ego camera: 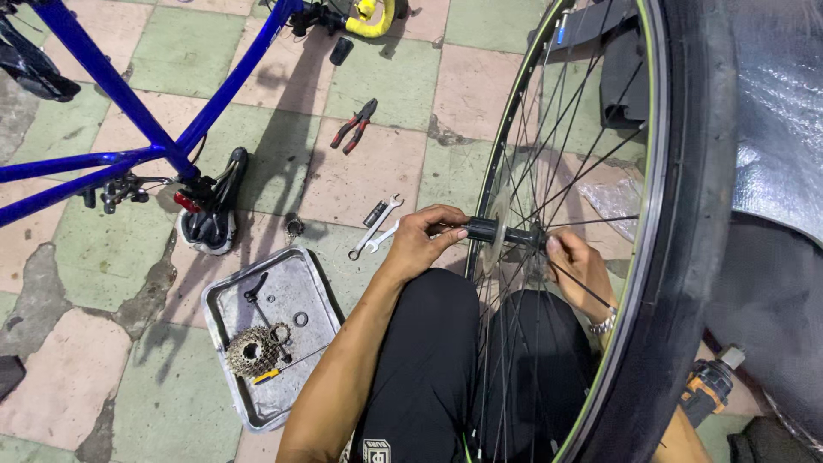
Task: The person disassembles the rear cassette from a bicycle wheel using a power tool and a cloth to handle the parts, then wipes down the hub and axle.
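The bicycle wheel [600, 214] stands upright on its edge, resting against the person's black-trousered knees. It has a black tyre [699, 214], a black rim with a thin green stripe, and thin black spokes crossing toward the centre. The black hub [501, 232] sits at the middle, its axle lying roughly level. The left hand [426, 240] closes on one end of the hub; the right hand [576, 261] reaches it from behind the spokes.

A single head-worn camera looks steeply down from close above the person's lap, the bicycle wheel [600, 231] near on the right, the tiled floor [386, 77] stretching far and left.
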